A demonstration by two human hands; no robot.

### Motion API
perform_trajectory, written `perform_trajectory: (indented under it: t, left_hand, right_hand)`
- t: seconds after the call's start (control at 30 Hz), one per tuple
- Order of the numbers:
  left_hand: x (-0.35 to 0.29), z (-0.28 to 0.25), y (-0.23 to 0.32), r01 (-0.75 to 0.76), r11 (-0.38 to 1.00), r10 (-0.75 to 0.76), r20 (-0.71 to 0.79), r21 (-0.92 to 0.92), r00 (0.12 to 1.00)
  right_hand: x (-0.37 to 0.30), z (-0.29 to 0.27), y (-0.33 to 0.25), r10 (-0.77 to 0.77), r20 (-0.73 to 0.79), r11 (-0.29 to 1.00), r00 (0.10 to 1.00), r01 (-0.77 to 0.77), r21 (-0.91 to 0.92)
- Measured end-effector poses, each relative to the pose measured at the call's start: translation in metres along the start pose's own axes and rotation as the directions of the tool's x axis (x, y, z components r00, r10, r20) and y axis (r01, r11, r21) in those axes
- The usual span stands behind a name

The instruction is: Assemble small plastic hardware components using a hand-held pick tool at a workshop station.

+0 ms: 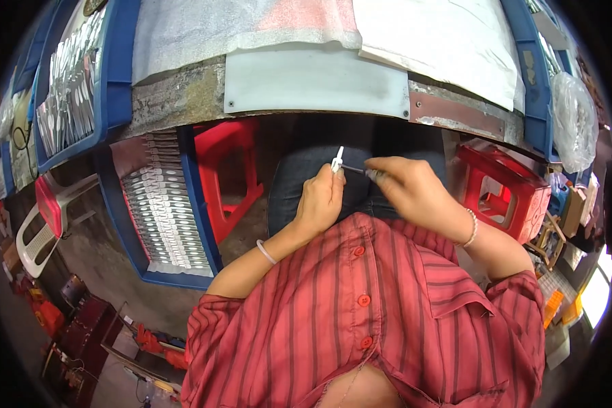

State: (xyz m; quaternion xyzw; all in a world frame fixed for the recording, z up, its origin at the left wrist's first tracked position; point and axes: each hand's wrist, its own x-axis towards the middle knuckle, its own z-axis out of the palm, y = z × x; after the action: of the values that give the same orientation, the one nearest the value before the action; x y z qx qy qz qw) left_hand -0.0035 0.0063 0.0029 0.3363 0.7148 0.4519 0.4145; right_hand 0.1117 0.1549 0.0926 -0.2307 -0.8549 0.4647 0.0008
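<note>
Left hand (319, 200) clamped on slim white piece (338, 158) above lap (294, 183); right hand (415, 190) pinches thin dark rod (353, 168), apparently against it. Risk: rod may skid if left grip loosens.

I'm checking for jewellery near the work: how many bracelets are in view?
2: a pale band on the left arm and a beaded bracelet on the right wrist.
</note>
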Motion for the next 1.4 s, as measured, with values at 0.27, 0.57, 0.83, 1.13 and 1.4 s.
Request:
perform_trajectory:
  t: [0.27, 0.57, 0.83, 1.13, 1.4]
  left_hand:
    - [0.004, 0.003, -0.007, -0.057, 0.996, 0.059, -0.028, 0.065, 0.998]
    - [0.001, 0.004, -0.008, -0.055, 0.993, 0.058, -0.027, 0.1, 0.998]
    - [0.003, 0.011, -0.022, -0.156, 0.98, 0.165, -0.066, 0.123, 0.984]
    - [0.007, 0.009, -0.022, -0.09, 0.986, 0.099, -0.053, 0.143, 0.994]
    - [0.006, 0.01, -0.023, -0.12, 0.969, 0.129, -0.026, 0.215, 0.991]
  right_hand:
    - [0.022, -0.016, 0.017, 0.594, 0.473, 0.309, 0.65, -0.728, 0.612]
    - [0.008, 0.009, -0.015, -0.139, 0.237, 0.788, 0.961, 0.253, -0.562]
    - [0.011, 0.001, -0.01, 0.074, 0.221, 0.968, 0.972, -0.016, -0.252]
    - [0.024, 0.004, -0.006, 0.05, 0.343, 0.924, 0.938, 0.087, -0.372]
    - [0.019, -0.003, 0.003, 0.551, 0.46, 0.521, 0.697, -0.717, 0.462]
